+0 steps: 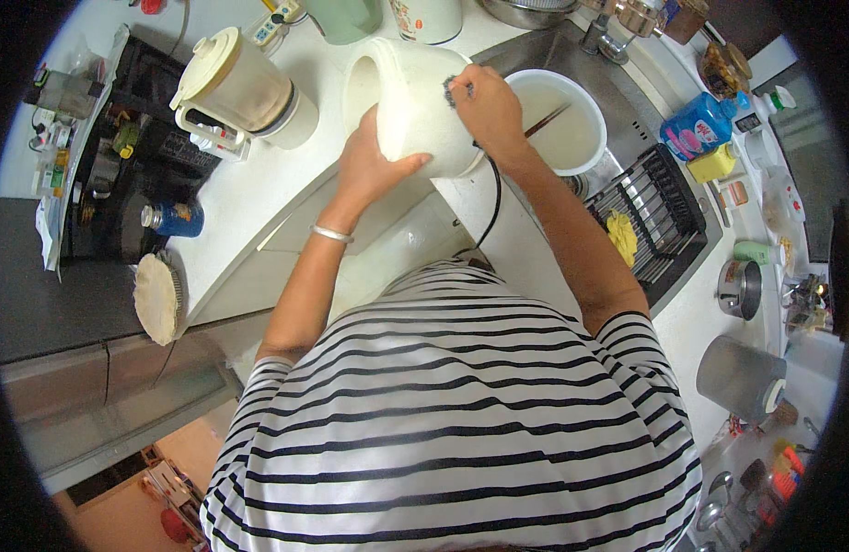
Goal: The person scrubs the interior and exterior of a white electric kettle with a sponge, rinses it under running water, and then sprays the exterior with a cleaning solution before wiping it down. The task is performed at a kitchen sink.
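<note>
A cream-coloured jug-like vessel (424, 103) is tilted on its side over the counter, its open mouth turned leftward. My left hand (372, 162) grips it by the rim, thumb laid along the near side. In my right hand (490, 107) is a dark metal scouring pad (449, 91), pressed against the vessel's outer wall. Most of the pad is hidden by my fingers. A black cord (497, 207) hangs beside the vessel's lower end; where it attaches is hidden. Right of my hand, a white basin (600, 124) holds cloudy water with a thin brown stick in it.
A blender-like jug appliance (245, 90) stands left, near a power strip (276, 24) and a blue canister (174, 219). The steel sink (628, 90) lies under the basin. Nearer on the right are a black dish rack (680, 200), a yellow cloth (622, 238) and a blue detergent bottle (697, 127).
</note>
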The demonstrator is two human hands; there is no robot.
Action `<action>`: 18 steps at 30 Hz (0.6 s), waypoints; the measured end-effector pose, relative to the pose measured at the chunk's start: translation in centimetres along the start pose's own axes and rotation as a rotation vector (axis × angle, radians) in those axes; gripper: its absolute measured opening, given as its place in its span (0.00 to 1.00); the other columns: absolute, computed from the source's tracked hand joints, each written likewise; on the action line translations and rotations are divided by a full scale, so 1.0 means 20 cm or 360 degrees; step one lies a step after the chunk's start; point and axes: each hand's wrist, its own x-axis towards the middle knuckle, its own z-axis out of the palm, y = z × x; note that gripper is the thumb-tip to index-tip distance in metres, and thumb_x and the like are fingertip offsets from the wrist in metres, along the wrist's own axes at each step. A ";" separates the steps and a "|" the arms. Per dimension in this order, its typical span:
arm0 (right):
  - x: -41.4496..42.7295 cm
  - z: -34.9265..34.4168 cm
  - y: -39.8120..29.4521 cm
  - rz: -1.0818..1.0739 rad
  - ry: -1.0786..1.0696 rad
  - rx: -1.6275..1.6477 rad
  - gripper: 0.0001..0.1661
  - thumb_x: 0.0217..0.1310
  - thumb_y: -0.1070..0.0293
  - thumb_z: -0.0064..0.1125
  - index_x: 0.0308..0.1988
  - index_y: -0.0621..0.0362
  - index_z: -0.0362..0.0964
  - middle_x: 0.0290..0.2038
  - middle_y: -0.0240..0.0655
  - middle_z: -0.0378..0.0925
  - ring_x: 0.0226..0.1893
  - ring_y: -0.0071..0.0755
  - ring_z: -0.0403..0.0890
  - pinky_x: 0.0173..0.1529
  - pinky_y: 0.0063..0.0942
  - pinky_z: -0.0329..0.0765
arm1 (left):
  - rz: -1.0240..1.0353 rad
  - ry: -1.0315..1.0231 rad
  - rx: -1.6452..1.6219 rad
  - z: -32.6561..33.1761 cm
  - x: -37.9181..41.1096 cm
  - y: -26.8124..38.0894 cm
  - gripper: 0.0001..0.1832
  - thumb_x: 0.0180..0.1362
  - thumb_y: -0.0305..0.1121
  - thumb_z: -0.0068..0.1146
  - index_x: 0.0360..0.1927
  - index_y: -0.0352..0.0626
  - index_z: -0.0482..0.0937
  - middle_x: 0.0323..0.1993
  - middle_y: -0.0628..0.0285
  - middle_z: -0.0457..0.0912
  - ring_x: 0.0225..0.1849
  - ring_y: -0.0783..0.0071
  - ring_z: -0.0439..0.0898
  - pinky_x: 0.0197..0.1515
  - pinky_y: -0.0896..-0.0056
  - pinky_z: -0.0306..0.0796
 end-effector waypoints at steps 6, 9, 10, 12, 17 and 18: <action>-0.22 0.07 -0.25 -0.0467 0.0046 0.0010 0.07 0.53 0.66 0.54 0.28 0.58 0.71 0.28 0.43 0.71 0.32 0.48 0.72 0.37 0.40 0.69 | -0.0188 0.0077 -0.0068 0.02 0.00 0.00 0.39 0.36 0.46 0.68 0.50 0.37 0.66 0.46 0.47 0.73 0.45 0.51 0.75 0.46 0.61 0.69; -0.16 0.07 -0.25 -0.0491 0.0039 -0.0040 0.07 0.52 0.66 0.53 0.29 0.58 0.70 0.30 0.41 0.71 0.33 0.48 0.72 0.38 0.40 0.69 | -0.0133 0.0069 -0.0007 0.02 0.02 0.02 0.37 0.37 0.47 0.66 0.49 0.36 0.66 0.44 0.45 0.73 0.44 0.51 0.75 0.45 0.60 0.68; -0.06 0.09 -0.23 -0.0386 0.0102 -0.0050 0.07 0.52 0.66 0.53 0.29 0.58 0.70 0.30 0.40 0.71 0.34 0.47 0.72 0.38 0.40 0.69 | -0.0095 0.0066 0.0004 0.02 0.01 0.03 0.37 0.37 0.47 0.66 0.48 0.36 0.66 0.44 0.45 0.73 0.44 0.51 0.75 0.45 0.60 0.68; 0.06 0.09 -0.19 -0.0275 0.0184 -0.0036 0.06 0.49 0.67 0.53 0.29 0.56 0.69 0.31 0.38 0.69 0.34 0.45 0.71 0.38 0.41 0.69 | -0.0096 0.0095 0.0025 0.04 0.01 0.03 0.34 0.39 0.47 0.64 0.47 0.36 0.66 0.41 0.45 0.74 0.42 0.50 0.75 0.43 0.59 0.69; -0.22 0.10 -0.30 -0.0614 0.0035 -0.0157 0.05 0.50 0.67 0.50 0.26 0.57 0.66 0.28 0.39 0.67 0.32 0.46 0.71 0.33 0.43 0.69 | -0.0222 0.0239 -0.0017 0.08 0.04 0.02 0.29 0.44 0.47 0.61 0.42 0.35 0.68 0.32 0.44 0.78 0.35 0.47 0.77 0.38 0.56 0.70; -0.19 0.11 -0.31 -0.0587 0.0084 -0.0211 0.06 0.50 0.68 0.50 0.26 0.57 0.66 0.28 0.40 0.67 0.32 0.46 0.71 0.33 0.42 0.70 | -0.0208 0.0260 -0.0037 0.08 0.05 0.02 0.29 0.43 0.47 0.61 0.41 0.35 0.68 0.32 0.44 0.78 0.35 0.47 0.77 0.37 0.56 0.70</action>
